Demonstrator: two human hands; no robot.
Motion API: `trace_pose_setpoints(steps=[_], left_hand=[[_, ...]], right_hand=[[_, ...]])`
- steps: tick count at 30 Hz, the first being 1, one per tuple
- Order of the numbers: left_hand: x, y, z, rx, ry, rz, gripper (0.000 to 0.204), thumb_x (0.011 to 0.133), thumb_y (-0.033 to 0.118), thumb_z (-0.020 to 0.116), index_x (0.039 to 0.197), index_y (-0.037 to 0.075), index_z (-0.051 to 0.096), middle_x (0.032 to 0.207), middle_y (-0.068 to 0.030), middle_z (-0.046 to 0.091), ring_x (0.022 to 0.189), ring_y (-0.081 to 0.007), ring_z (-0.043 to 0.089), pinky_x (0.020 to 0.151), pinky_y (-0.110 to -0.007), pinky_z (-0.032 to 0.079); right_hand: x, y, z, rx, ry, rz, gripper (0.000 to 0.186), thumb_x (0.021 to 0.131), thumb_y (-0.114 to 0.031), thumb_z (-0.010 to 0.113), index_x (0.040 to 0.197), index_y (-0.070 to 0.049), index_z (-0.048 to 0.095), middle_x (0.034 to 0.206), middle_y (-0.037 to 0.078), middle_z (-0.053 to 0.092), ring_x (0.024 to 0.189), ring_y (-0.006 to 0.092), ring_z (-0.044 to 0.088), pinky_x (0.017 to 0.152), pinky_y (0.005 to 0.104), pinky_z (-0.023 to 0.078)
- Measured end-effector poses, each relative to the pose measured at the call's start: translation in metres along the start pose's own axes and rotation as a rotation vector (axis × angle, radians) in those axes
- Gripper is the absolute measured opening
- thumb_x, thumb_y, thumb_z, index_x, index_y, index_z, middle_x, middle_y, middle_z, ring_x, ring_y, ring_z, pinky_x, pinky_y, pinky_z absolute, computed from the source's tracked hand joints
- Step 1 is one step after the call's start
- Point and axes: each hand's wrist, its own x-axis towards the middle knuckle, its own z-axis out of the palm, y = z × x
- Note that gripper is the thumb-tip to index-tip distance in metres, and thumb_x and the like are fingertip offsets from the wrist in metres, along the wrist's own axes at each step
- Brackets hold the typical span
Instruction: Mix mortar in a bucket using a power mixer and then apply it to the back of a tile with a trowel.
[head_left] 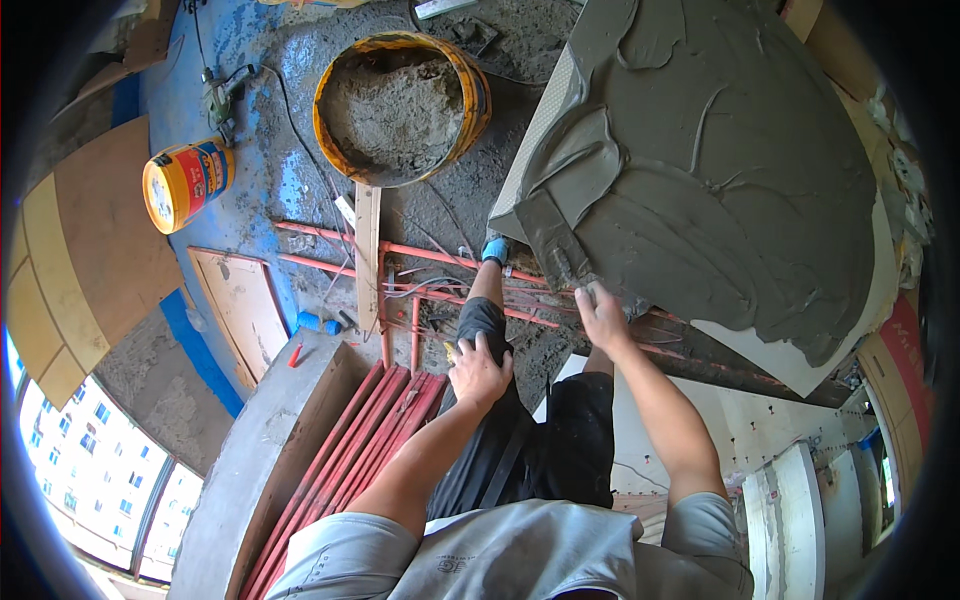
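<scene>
My right hand (602,315) is closed round the handle of a flat trowel (548,232). Grey mortar coats its blade, which lies at the near left corner of a large tile or panel (540,135). A thick layer of wet grey mortar (740,190) covers most of that panel, with ridges and swirls in it; a pale textured strip shows along its left edge. My left hand (478,372) rests on my bent knee, fingers spread, holding nothing.
A yellow bucket of grey mortar (400,110) stands ahead. Left of it are a smaller yellow bucket (190,185) and a green power drill (220,105) with its cord. Red pipes (430,252) and loose cables cross the floor; several red lengths (350,465) lie beside a concrete ledge (265,450).
</scene>
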Motion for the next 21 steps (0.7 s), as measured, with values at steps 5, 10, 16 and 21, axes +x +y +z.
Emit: trace_pose_setpoints(steps=[5, 10, 16, 21], left_hand=[[0.002, 0.006, -0.002, -0.013, -0.001, 0.017, 0.064, 0.091, 0.050, 0.073, 0.131, 0.005, 0.055, 0.124, -0.0262, 0.057, 0.117, -0.0486, 0.062, 0.086, -0.058, 0.058], [0.008, 0.000, -0.012, -0.048, 0.016, -0.003, 0.062, 0.091, 0.050, 0.073, 0.129, 0.005, 0.056, 0.123, -0.0257, 0.058, 0.115, -0.0482, 0.062, 0.086, -0.058, 0.058], [0.018, -0.012, -0.040, -0.105, -0.008, -0.021, 0.062, 0.090, 0.049, 0.073, 0.129, 0.005, 0.056, 0.123, -0.0258, 0.057, 0.115, -0.0484, 0.062, 0.087, -0.058, 0.058], [0.036, -0.018, -0.050, -0.146, -0.038, 0.010, 0.062, 0.090, 0.049, 0.073, 0.130, 0.005, 0.055, 0.123, -0.0261, 0.057, 0.115, -0.0486, 0.061, 0.087, -0.058, 0.058]], right_hand=[[-0.006, 0.005, 0.029, -0.211, -0.130, -0.034, 0.041, 0.105, -0.048, 0.061, 0.105, -0.008, 0.061, 0.090, 0.025, 0.074, 0.089, 0.0512, 0.071, 0.075, 0.0607, 0.055], [-0.013, -0.063, 0.003, -0.367, -0.313, -0.110, 0.045, 0.104, -0.053, 0.062, 0.114, -0.009, 0.063, 0.094, 0.026, 0.076, 0.091, 0.0501, 0.073, 0.078, 0.0611, 0.057], [0.117, -0.144, -0.096, -0.991, -0.075, -0.299, 0.048, 0.104, -0.054, 0.060, 0.115, -0.007, 0.062, 0.084, 0.022, 0.073, 0.075, 0.0410, 0.075, 0.065, 0.0529, 0.060], [0.331, -0.253, -0.207, -0.809, 0.299, -0.153, 0.060, 0.104, -0.060, 0.055, 0.120, -0.004, 0.066, 0.116, 0.031, 0.073, 0.110, 0.0527, 0.069, 0.093, 0.0606, 0.056]])
